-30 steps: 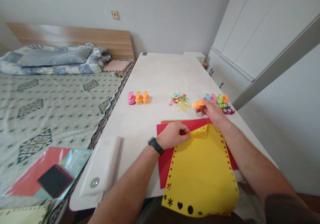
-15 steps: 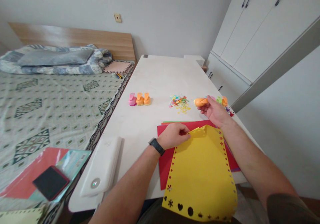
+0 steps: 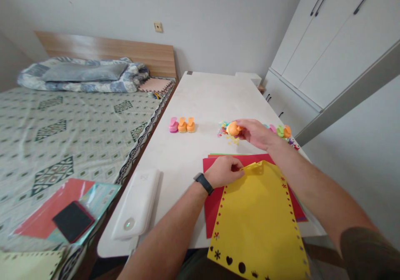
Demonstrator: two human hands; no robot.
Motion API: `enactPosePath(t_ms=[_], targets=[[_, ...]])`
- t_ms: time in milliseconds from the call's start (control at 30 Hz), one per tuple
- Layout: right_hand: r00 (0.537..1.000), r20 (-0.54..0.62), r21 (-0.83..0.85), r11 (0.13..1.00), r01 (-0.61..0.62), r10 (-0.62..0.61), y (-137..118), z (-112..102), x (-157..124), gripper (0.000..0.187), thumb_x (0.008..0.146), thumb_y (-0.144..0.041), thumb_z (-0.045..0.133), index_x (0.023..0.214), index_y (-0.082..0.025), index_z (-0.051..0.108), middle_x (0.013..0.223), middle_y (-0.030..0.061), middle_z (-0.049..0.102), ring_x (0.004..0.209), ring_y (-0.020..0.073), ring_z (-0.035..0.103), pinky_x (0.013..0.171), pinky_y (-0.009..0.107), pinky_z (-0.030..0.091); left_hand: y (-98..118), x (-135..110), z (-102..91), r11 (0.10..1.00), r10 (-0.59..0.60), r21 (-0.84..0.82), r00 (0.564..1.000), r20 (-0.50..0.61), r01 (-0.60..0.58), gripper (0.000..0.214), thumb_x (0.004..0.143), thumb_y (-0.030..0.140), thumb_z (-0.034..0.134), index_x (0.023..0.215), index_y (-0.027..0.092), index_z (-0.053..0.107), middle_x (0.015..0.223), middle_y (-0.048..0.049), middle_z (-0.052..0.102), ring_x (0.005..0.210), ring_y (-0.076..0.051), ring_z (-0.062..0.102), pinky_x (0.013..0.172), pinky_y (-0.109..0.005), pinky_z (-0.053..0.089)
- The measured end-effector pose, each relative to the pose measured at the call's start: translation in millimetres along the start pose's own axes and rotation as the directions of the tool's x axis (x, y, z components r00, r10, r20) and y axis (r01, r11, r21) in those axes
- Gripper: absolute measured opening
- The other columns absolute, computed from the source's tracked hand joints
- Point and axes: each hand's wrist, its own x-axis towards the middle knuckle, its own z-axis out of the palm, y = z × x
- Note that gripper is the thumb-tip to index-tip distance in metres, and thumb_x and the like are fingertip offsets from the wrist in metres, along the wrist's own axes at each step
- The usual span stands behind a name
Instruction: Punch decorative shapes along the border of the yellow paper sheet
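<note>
My left hand (image 3: 223, 172) pinches the folded-up top edge of a yellow paper sheet (image 3: 259, 230), which lies over a red paper sheet (image 3: 213, 211). Small punched stars, flowers, hearts and circles mark the yellow sheet's edges. My right hand (image 3: 255, 133) is shut on an orange craft punch (image 3: 233, 128), holding it just above a small heap of colored paper cutouts (image 3: 223, 128). Three more craft punches (image 3: 182, 125) stand in a row to the left. Another group of craft punches (image 3: 279, 131) sits past my right hand, partly hidden by it.
All this lies on a long white table (image 3: 212, 92). A white rounded case (image 3: 136, 203) sits near its left edge. Beyond that edge is a patterned bed (image 3: 78, 142) holding a black phone (image 3: 73, 221) on colored sheets. White cupboards (image 3: 325, 42) stand to the right.
My right hand has carried the orange punch left, from beside the punch group to over the paper cutouts. My left hand still pinches the yellow sheet's edge.
</note>
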Motion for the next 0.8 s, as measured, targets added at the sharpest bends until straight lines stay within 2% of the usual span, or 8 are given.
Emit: enactPosePath(t_ms=[100,200,333,400,567,800], targets=[[0.994,0.106,-0.193,0.981,0.008,0.013,-1,26,35,0.016,0.081,-0.033,0.068,0.082,-0.017,0.068,0.074,0.0071,0.073,0.061,0.0143,0.061,0.049,0.024,0.036,-3,0,0.4,1.0,-0.016,-0.01,1.0,-0.005,0.016,0.02,0.084,0.032,0.063,0.075,0.016,0.07,0.069,0.0008,0.067,0.061,-0.011,0.054,0.058,-0.023,0.037],[0.999,-0.027,-0.366,0.93,-0.026,0.017,4,48,74,0.018,0.073,-0.029,0.076,0.08,-0.017,0.064,0.058,0.0028,0.066,0.048,0.0123,0.053,0.044,0.023,0.031,-5,-1,1.2,1.0,-0.017,-0.024,1.0,-0.004,0.017,0.019,0.084,0.031,0.063,0.075,0.016,0.07,0.071,0.0001,0.068,0.062,-0.011,0.055,0.059,-0.023,0.038],[0.999,-0.045,-0.63,0.776,-0.038,0.013,16,69,119,0.016,0.077,-0.029,0.073,0.074,-0.017,0.063,0.052,0.0011,0.062,0.048,0.0131,0.053,0.048,0.025,0.036,-6,0,2.0,1.0,-0.011,-0.017,1.0,0.006,0.011,0.017,0.085,0.03,0.063,0.077,0.016,0.07,0.071,0.0,0.069,0.062,-0.011,0.055,0.058,-0.023,0.037],[0.998,-0.048,-0.683,0.728,-0.061,0.039,22,77,135,0.018,0.078,-0.03,0.072,0.071,-0.017,0.063,0.052,0.0012,0.061,0.051,0.0142,0.056,0.051,0.025,0.039,-6,0,1.8,1.0,-0.006,-0.016,1.0,0.007,0.006,0.016,0.084,0.029,0.063,0.077,0.016,0.07,0.072,-0.0003,0.069,0.062,-0.011,0.055,0.058,-0.024,0.037],[0.996,-0.05,-0.76,0.644,-0.089,0.079,33,95,157,0.02,0.081,-0.033,0.072,0.073,-0.015,0.067,0.057,0.0017,0.063,0.059,0.0142,0.058,0.057,0.025,0.041,-6,0,0.0,0.999,0.01,-0.036,1.0,0.008,-0.009,0.015,0.084,0.027,0.064,0.079,0.015,0.071,0.078,-0.0019,0.072,0.066,-0.012,0.058,0.062,-0.024,0.039],[0.993,-0.072,-0.846,0.521,-0.11,0.094,30,112,161,0.023,0.085,-0.036,0.071,0.083,-0.012,0.071,0.075,0.0103,0.072,0.075,0.021,0.065,0.062,0.027,0.043,-4,-1,-3.1,1.0,0.013,0.003,1.0,0.017,-0.013,0.014,0.083,0.026,0.064,0.076,0.015,0.069,0.074,-0.0004,0.069,0.063,-0.011,0.055,0.06,-0.024,0.035]])
